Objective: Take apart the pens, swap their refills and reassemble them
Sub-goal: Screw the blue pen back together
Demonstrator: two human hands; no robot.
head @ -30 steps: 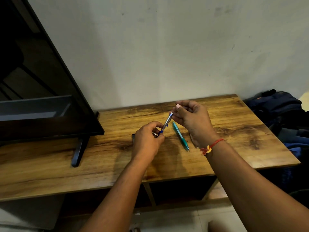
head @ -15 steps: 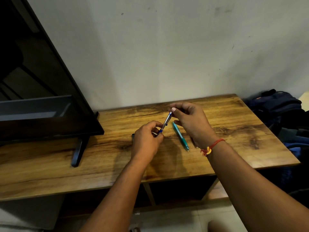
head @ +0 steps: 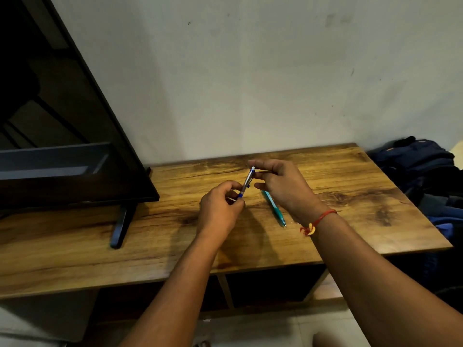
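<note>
Where the silver pen (head: 246, 182) stands tilted above the bench (head: 350, 186) at frame centre, its lower, blue end is pinched in the curled fingers (head: 230, 187) of the left hand (head: 220, 214). Right hand (head: 285, 189) curves about the upper end, index tip at the cap; whether its fingers grasp the pen cannot be told. Teal pen (head: 274, 209) lies on the bench right of centre, partly under the right hand. Red thread (head: 319, 220) circles the right wrist. Screen (head: 62, 146) at left; bags (head: 416, 166) at right edge.
</note>
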